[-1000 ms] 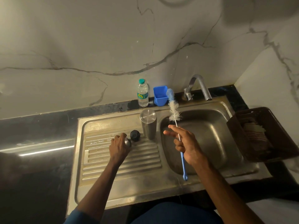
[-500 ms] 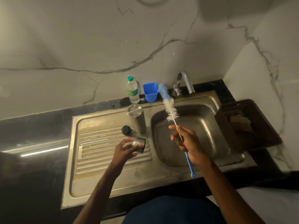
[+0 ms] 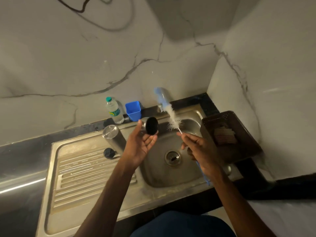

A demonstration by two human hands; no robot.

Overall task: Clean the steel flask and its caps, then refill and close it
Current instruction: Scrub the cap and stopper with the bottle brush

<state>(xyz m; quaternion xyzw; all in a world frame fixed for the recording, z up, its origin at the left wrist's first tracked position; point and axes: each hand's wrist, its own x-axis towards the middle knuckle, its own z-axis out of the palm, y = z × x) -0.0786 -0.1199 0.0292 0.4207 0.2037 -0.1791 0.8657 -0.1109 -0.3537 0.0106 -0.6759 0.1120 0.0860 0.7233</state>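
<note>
My left hand (image 3: 141, 142) holds the steel outer cap (image 3: 151, 125) over the sink basin (image 3: 186, 178), its dark open inside turned toward me. My right hand (image 3: 200, 147) grips the blue handle of a long bottle brush (image 3: 171, 115), whose white and blue bristles point up toward the tap, close to the cap's right side. The steel flask (image 3: 113, 136) stands upside down on the drainboard at the basin's left edge. A small black inner cap (image 3: 108, 153) lies on the drainboard just left of the flask.
A plastic water bottle (image 3: 114, 111) and a blue cup (image 3: 133, 110) stand at the back wall. The tap (image 3: 165, 95) sits behind the brush. A dark brown basket (image 3: 229, 134) rests on the sink's right rim. The ribbed drainboard (image 3: 82, 171) lies left.
My left hand lifted the steel cap off the drainboard and carried it right, over the basin. The brush in my right hand swung toward the tap. The view shifted right.
</note>
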